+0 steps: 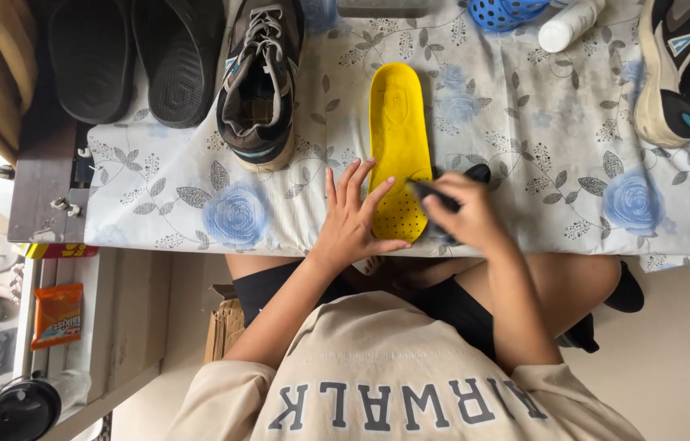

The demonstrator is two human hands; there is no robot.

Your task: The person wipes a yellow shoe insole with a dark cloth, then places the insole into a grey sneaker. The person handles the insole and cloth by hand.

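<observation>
Floral tablecloth. Black sandals at 11 o'clock, grey sneaker beside them. Second sneaker, white bottle, blue basket at 1–2 o'clock. Orange packet at 8 o'clock.

Insole lies on table, right of sneaker.

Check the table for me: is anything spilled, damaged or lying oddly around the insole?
Nothing looks spilled or damaged. The yellow insole lies flat on the floral cloth, pinned by the left hand while the right hand holds a dark tool on it.
</observation>
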